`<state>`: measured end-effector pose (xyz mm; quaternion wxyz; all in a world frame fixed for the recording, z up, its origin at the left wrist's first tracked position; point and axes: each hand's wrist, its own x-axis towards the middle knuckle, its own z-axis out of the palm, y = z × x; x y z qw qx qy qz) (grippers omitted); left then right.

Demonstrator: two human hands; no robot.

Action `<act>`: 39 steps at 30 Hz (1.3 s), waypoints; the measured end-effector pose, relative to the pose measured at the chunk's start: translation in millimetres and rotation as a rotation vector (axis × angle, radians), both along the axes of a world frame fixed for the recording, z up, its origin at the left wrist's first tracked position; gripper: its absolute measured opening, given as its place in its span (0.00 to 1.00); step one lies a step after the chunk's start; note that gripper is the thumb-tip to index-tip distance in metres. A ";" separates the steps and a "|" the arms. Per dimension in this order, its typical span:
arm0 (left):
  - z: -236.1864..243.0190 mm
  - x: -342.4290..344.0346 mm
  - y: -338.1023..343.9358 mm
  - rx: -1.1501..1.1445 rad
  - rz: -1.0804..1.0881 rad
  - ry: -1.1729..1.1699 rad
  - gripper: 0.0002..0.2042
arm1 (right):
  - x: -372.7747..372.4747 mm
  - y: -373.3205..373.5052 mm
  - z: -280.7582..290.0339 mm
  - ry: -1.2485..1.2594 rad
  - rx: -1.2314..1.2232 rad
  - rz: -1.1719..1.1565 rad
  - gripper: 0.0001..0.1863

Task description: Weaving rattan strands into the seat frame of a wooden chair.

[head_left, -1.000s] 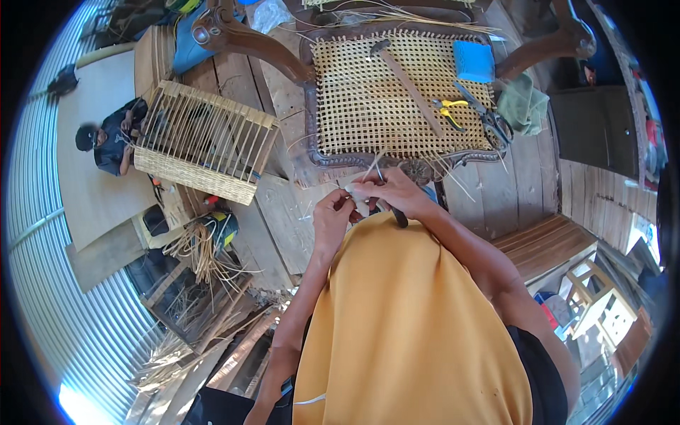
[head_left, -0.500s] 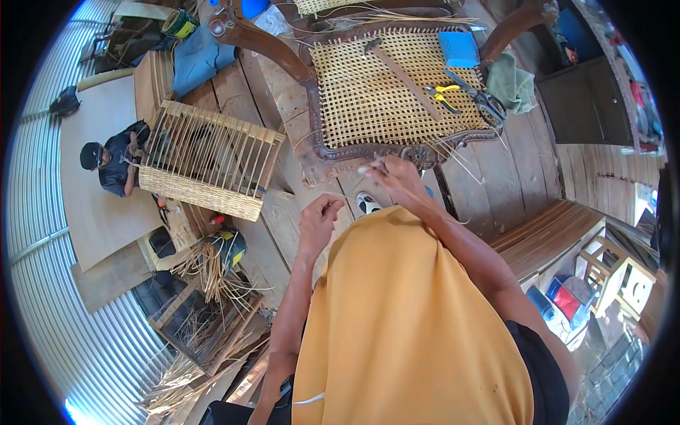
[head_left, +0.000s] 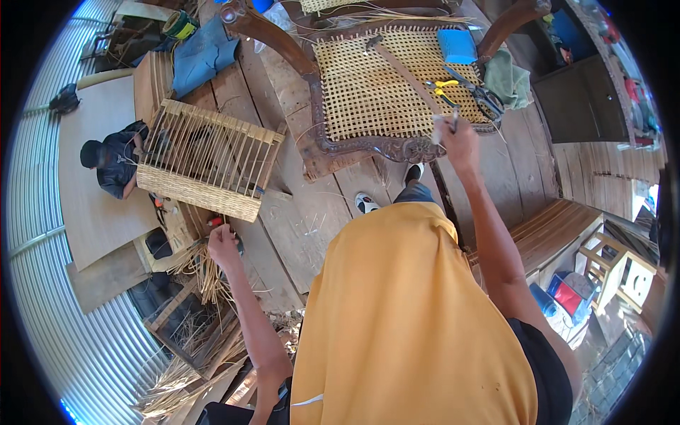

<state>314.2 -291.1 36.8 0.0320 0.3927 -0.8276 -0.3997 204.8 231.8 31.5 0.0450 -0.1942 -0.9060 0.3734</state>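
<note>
My left hand (head_left: 224,248) is out to the left, fingers pinched, above a bundle of loose cane strips (head_left: 207,275). What it pinches, if anything, is too small to make out. Over the front right edge of a carved wooden chair (head_left: 329,145) is my right hand (head_left: 462,145), closed around something small with pale and dark parts, blurred. The chair's woven cane seat (head_left: 361,99) carries a hammer (head_left: 404,74), yellow-handled pliers (head_left: 445,92), dark-handled scissors (head_left: 489,103) and a blue block (head_left: 457,47).
At left a person (head_left: 113,166) works at a slatted frame with woven cane (head_left: 205,188). A green cloth (head_left: 507,79) hangs by the chair's right side. A wooden bench (head_left: 545,237) and a small stool (head_left: 613,269) stand at right. Wooden planks (head_left: 283,234) form the floor.
My hands, close together before the chair half a second ago, have spread apart. The left swung left to the cane bundle; the right moved right and up to the seat's edge.
</note>
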 end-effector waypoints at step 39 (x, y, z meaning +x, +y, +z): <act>-15.7 88.3 44.7 -0.090 -0.018 -0.096 0.05 | -143.4 41.9 -10.0 0.086 -0.176 0.105 0.21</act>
